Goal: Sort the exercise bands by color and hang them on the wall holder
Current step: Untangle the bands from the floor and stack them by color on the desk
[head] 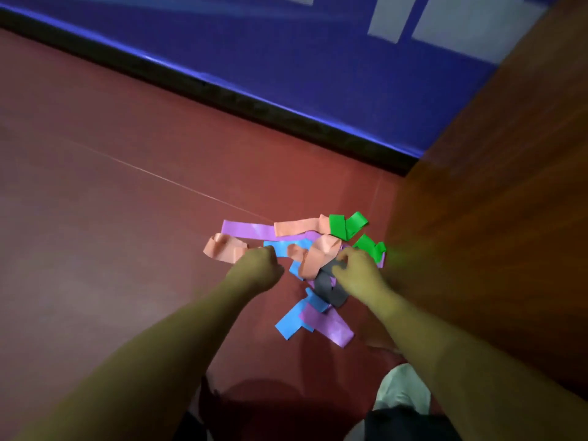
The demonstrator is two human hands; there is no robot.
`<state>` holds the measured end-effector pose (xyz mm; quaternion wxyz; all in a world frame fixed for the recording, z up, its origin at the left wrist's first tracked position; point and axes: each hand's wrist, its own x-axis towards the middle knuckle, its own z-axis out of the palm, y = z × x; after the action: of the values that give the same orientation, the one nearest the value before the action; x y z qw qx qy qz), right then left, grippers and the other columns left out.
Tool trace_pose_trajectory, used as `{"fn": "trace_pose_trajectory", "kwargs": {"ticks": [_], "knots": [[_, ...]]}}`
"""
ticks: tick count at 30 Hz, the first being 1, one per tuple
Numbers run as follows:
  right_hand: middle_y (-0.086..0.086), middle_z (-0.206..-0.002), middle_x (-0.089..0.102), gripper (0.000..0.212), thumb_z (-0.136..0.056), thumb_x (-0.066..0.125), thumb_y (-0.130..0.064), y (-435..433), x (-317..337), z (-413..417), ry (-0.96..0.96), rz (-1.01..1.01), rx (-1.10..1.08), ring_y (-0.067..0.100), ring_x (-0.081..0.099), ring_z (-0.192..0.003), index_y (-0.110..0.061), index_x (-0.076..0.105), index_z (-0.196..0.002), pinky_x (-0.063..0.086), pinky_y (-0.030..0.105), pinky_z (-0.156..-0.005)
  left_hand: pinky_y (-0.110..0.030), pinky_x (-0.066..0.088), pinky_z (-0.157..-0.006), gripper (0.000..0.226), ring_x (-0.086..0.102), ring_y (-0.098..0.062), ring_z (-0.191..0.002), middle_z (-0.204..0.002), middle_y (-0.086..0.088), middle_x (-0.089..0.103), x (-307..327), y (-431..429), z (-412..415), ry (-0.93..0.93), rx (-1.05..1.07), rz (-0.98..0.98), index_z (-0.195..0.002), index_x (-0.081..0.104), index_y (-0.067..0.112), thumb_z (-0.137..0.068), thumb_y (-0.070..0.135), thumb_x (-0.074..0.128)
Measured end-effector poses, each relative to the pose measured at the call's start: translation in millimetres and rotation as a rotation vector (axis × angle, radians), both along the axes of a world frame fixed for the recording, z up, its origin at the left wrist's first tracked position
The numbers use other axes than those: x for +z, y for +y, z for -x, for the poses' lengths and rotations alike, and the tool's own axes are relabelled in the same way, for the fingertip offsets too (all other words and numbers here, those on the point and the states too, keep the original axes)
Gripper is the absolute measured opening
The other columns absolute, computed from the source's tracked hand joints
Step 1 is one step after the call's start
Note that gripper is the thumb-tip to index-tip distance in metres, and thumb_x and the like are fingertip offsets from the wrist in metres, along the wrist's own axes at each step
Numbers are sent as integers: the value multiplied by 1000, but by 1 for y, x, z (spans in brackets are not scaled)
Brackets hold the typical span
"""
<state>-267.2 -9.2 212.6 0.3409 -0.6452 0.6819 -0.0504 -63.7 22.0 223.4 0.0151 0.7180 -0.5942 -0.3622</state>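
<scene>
The right hand (358,270) pinches the grey band (324,286) under its fingertips; the curled left hand (257,270), grasp unclear, adjoins the peach band (222,249)

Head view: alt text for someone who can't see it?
Two bare hands reach into a tangled pile of flat exercise bands, purple, peach, blue, green and dark grey, on a red floor beside a wooden panel. The right hand pinches the dark grey band; the grip of the left hand is unclear.

This looks like a gym or exercise room: a smooth red floor (127,186) meets a blue wall (318,58) above a black skirting (254,105), beside a wooden panel (509,186), with coloured exercise bands (248,230) heaped on the floor.
</scene>
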Motion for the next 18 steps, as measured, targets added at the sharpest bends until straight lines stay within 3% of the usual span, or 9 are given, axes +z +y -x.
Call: {"fn": "trace_pose_trajectory", "kwargs": {"ticks": [4, 6, 10, 14, 18], "knots": [[28, -89, 66, 9, -75, 59, 4, 10, -68, 12, -4, -91, -40, 34, 60, -85, 2, 63, -83, 45, 43, -81, -37, 43, -80, 21, 59, -36, -102, -108, -21, 64, -59, -2, 23, 55, -35, -106, -100, 60, -3, -90, 15, 53], [28, -92, 66, 11, -77, 59, 0, 18, -98, 17, 40, -133, -47, 37, 60, -89, 6, 63, -85, 42, 42, -80, -37, 39, -85, 30, 57, -35, -110, -115, -20, 63, -80, -4, 35, 67, -64, -130, -112, 61, -3, -95, 20, 53], [22, -100, 67, 18, -83, 58, -10, 42, -147, 21, 111, -247, -62, 36, 61, -99, 2, 64, -95, 42, 38, -80, -25, 41, -71, 30, 60, -23, -102, -85, 8, 59, -133, -3, 49, 103, -70, -192, -120, 64, 21, -98, 36, 50], [17, -115, 65, 30, -83, 62, -15, 60, -183, 21, 119, -328, -68, 32, 59, -109, -5, 65, -112, 43, 35, -87, -26, 33, -91, 42, 52, -29, -120, -131, -9, 58, -182, 9, 59, 133, -102, -262, -139, 50, 19, -98, 25, 50], [14, -122, 54, 41, -80, 63, -10, 69, -205, 25, 141, -319, -89, 30, 53, -116, -6, 59, -121, 39, 32, -97, -23, 35, -84, 46, 57, -29, -114, -123, -10, 64, -214, 22, 71, 232, 14, -297, -130, 56, 10, -86, 20, 66]]}}
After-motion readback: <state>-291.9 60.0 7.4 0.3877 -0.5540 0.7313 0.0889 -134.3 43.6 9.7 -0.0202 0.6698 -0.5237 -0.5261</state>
